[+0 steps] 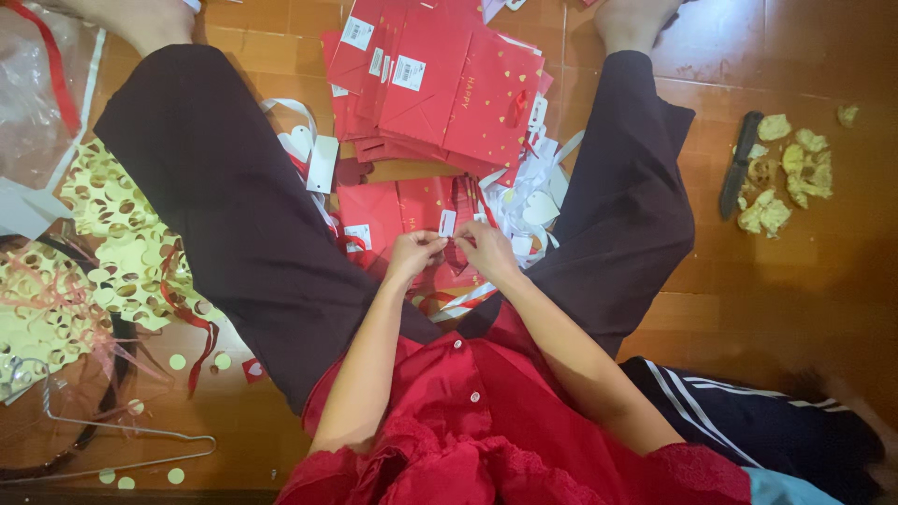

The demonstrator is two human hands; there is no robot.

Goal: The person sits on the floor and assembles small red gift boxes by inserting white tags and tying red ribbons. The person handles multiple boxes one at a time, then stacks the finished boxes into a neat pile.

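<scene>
A thin red ribbon (456, 245) is pinched between both hands over a red gift bag (393, 220) on the floor between outstretched legs; left hand (414, 252) and right hand (488, 251) meet fingertip to fingertip; more red bags (440, 84) are stacked ahead; gold punched paper (112, 243) lies left; a knife (739, 164) lies right.

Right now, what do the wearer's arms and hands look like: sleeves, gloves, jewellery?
Both forearms are bare from above the elbow down. The left hand and right hand have no gloves; no rings, watch or bracelets show. Short sleeves of a red buttoned shirt with lace-like trim end at the upper arms.
</scene>
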